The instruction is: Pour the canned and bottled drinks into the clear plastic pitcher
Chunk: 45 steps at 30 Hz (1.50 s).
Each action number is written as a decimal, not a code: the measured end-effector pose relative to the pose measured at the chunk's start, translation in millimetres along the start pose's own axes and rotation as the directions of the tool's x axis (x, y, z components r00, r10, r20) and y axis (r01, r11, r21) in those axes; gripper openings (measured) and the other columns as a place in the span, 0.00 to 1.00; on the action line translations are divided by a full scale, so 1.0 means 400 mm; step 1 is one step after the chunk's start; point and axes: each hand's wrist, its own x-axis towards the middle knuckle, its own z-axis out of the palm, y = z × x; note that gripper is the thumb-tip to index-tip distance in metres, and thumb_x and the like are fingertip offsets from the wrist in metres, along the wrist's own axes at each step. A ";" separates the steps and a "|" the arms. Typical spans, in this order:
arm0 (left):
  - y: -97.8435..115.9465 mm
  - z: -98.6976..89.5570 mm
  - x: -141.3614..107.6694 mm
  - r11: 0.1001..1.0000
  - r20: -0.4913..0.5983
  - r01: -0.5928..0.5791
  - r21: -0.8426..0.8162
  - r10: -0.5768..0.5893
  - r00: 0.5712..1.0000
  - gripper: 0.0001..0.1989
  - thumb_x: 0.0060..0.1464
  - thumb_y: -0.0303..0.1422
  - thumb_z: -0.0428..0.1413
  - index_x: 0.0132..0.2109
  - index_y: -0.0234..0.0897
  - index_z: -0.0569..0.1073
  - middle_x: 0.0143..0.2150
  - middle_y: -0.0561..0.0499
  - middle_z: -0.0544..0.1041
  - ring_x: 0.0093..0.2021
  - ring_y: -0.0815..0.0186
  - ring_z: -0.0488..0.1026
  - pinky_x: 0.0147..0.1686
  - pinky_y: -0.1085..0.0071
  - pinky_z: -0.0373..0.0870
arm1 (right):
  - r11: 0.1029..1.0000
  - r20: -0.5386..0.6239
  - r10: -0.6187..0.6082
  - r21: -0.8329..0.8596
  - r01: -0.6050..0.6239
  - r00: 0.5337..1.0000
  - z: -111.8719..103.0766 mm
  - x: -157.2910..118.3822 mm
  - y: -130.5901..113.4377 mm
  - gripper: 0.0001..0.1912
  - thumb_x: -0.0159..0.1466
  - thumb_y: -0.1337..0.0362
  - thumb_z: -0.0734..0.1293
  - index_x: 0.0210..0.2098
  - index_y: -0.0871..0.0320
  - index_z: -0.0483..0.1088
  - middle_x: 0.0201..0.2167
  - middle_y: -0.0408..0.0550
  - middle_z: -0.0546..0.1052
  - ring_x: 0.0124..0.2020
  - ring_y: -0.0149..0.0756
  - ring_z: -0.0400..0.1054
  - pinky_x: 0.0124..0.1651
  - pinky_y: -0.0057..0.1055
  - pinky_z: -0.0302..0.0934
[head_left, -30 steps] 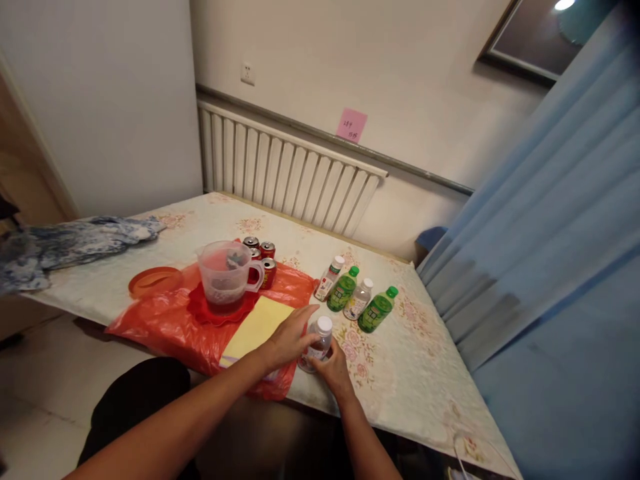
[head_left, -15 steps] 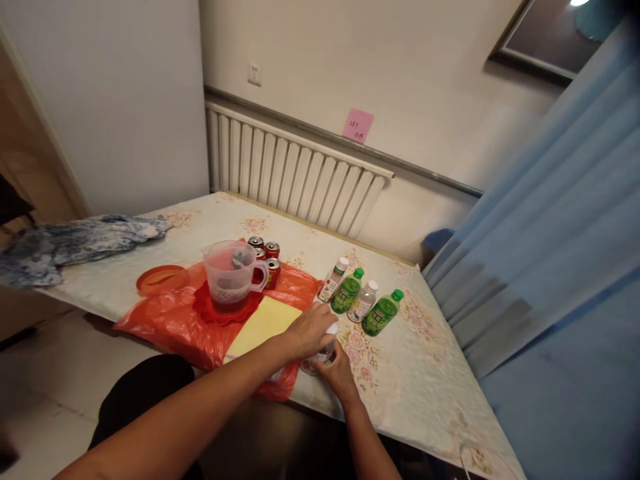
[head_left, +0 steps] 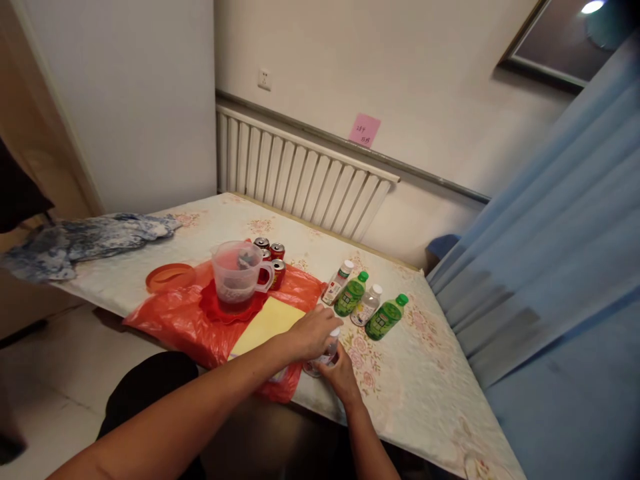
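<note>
Table edge [head_left: 415, 437] runs near hands [head_left: 315, 331] gripping bottle [head_left: 328, 356].

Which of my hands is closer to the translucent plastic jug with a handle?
Left. Your left hand is at the top of a transparent, white-capped bottle, right of the jug; your right hand holds that bottle lower down, farther right.

L hand [head_left: 314, 332] & R hand [head_left: 343, 378] bare; L forearm [head_left: 215, 399] & R forearm [head_left: 367, 433] likewise. Rounded black shape [head_left: 147, 387], approx. 8 o'clock: can't tell if clothed knee.
</note>
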 end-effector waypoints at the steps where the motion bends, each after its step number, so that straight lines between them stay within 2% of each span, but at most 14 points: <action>1: -0.001 -0.004 -0.001 1.000 0.012 -0.008 0.003 0.008 1.000 0.17 0.58 0.28 0.55 0.54 0.37 0.73 0.49 0.45 0.74 0.51 0.56 0.67 0.52 0.63 0.66 | 1.000 0.006 0.001 0.002 -0.001 1.000 -0.001 0.000 0.001 0.25 0.46 0.61 0.76 0.43 0.58 0.72 0.39 0.50 0.80 0.39 0.44 0.75 0.43 0.37 0.70; 6: -0.003 -0.019 0.002 0.999 0.018 0.011 0.046 -0.012 1.000 0.12 0.57 0.30 0.57 0.49 0.35 0.75 0.47 0.44 0.74 0.51 0.55 0.68 0.50 0.63 0.67 | 1.000 0.026 0.020 -0.020 -0.019 0.999 -0.001 0.003 0.005 0.28 0.45 0.60 0.76 0.45 0.60 0.71 0.41 0.52 0.80 0.42 0.47 0.74 0.45 0.39 0.69; 10: 0.003 -0.022 0.005 0.994 -0.075 0.109 0.017 -0.107 0.991 0.12 0.54 0.35 0.61 0.44 0.34 0.74 0.45 0.43 0.75 0.49 0.54 0.70 0.47 0.62 0.68 | 1.000 0.026 0.014 -0.018 -0.014 1.000 0.000 0.002 0.007 0.29 0.46 0.61 0.76 0.47 0.60 0.71 0.43 0.53 0.80 0.44 0.47 0.74 0.47 0.41 0.69; 14: 0.001 -0.013 0.001 0.982 -0.175 0.187 -0.033 -0.190 0.966 0.14 0.56 0.37 0.59 0.46 0.34 0.72 0.45 0.43 0.75 0.46 0.55 0.71 0.44 0.63 0.68 | 1.000 0.053 0.016 0.023 -0.018 0.998 -0.001 -0.002 0.000 0.29 0.46 0.62 0.75 0.48 0.59 0.71 0.43 0.52 0.80 0.44 0.47 0.75 0.48 0.42 0.69; 17: -0.026 0.010 -0.012 0.936 -0.304 0.226 -0.269 -0.305 0.903 0.11 0.54 0.36 0.59 0.42 0.36 0.71 0.41 0.48 0.75 0.41 0.60 0.72 0.41 0.67 0.67 | 0.999 0.046 0.023 0.030 -0.024 0.999 -0.002 -0.004 -0.008 0.29 0.46 0.64 0.75 0.48 0.58 0.71 0.43 0.51 0.81 0.43 0.46 0.75 0.47 0.41 0.70; 18: -0.043 0.022 -0.020 0.894 -0.327 0.235 -0.381 -0.368 0.871 0.09 0.53 0.35 0.59 0.40 0.37 0.71 0.38 0.50 0.74 0.39 0.62 0.71 0.39 0.68 0.66 | 0.999 0.037 0.031 0.030 -0.033 0.999 -0.003 -0.004 -0.010 0.28 0.46 0.64 0.75 0.47 0.57 0.71 0.43 0.51 0.81 0.42 0.46 0.76 0.47 0.41 0.70; 20: -0.087 0.053 -0.041 0.747 -0.300 0.282 -0.602 -0.539 0.787 0.09 0.50 0.35 0.60 0.37 0.38 0.70 0.33 0.55 0.73 0.35 0.65 0.71 0.37 0.70 0.66 | 0.998 0.029 0.058 0.035 -0.059 0.998 -0.003 -0.005 -0.012 0.27 0.45 0.65 0.74 0.46 0.58 0.71 0.43 0.51 0.81 0.42 0.46 0.76 0.47 0.41 0.70; 25: -0.216 0.150 -0.114 0.615 -0.225 0.396 -0.681 -0.691 0.687 0.10 0.47 0.34 0.59 0.37 0.37 0.69 0.28 0.57 0.70 0.29 0.67 0.70 0.31 0.72 0.66 | 0.996 0.062 0.070 0.058 -0.074 0.996 0.000 -0.008 -0.013 0.26 0.46 0.65 0.75 0.45 0.59 0.71 0.42 0.52 0.81 0.42 0.45 0.76 0.47 0.39 0.69; 28: -0.279 0.201 -0.150 0.587 -0.204 0.444 -0.677 -0.730 0.653 0.15 0.43 0.29 0.59 0.41 0.35 0.70 0.28 0.58 0.69 0.28 0.67 0.70 0.30 0.72 0.67 | 0.995 0.054 0.074 0.058 -0.077 0.996 0.008 -0.004 -0.022 0.26 0.45 0.64 0.76 0.44 0.58 0.72 0.42 0.51 0.81 0.42 0.45 0.76 0.47 0.38 0.69; 32: -0.332 0.246 -0.173 0.635 -0.230 0.469 -0.614 -0.712 0.664 0.19 0.39 0.22 0.58 0.43 0.33 0.72 0.34 0.53 0.73 0.34 0.65 0.72 0.37 0.69 0.70 | 0.997 0.059 0.068 0.016 -0.069 0.996 0.017 0.025 -0.063 0.27 0.44 0.66 0.75 0.45 0.58 0.72 0.41 0.49 0.81 0.41 0.44 0.76 0.46 0.38 0.69; 35: -0.351 0.269 -0.181 0.706 -0.286 0.454 -0.543 -0.664 0.691 0.19 0.40 0.19 0.55 0.43 0.33 0.72 0.40 0.49 0.74 0.42 0.61 0.73 0.46 0.65 0.71 | 0.998 0.081 0.006 -0.060 -0.001 0.997 0.019 0.071 -0.122 0.28 0.45 0.66 0.75 0.47 0.58 0.72 0.41 0.48 0.81 0.40 0.44 0.75 0.45 0.37 0.69; 41: -0.365 0.317 -0.215 0.841 -0.390 0.367 -0.397 -0.516 0.763 0.22 0.51 0.23 0.50 0.54 0.36 0.69 0.51 0.44 0.73 0.55 0.60 0.70 0.59 0.59 0.67 | 0.953 0.156 -0.201 -0.196 0.230 0.967 0.037 0.207 -0.262 0.28 0.49 0.64 0.72 0.50 0.57 0.72 0.42 0.47 0.80 0.42 0.43 0.72 0.46 0.36 0.66; 45: -0.378 0.362 -0.237 0.873 -0.419 0.378 -0.309 -0.482 0.770 0.21 0.57 0.25 0.48 0.58 0.35 0.66 0.55 0.41 0.73 0.58 0.58 0.69 0.61 0.56 0.67 | 0.827 0.225 -0.368 -0.364 0.428 0.902 0.062 0.307 -0.341 0.22 0.51 0.64 0.70 0.46 0.57 0.73 0.39 0.47 0.78 0.40 0.42 0.69 0.46 0.35 0.63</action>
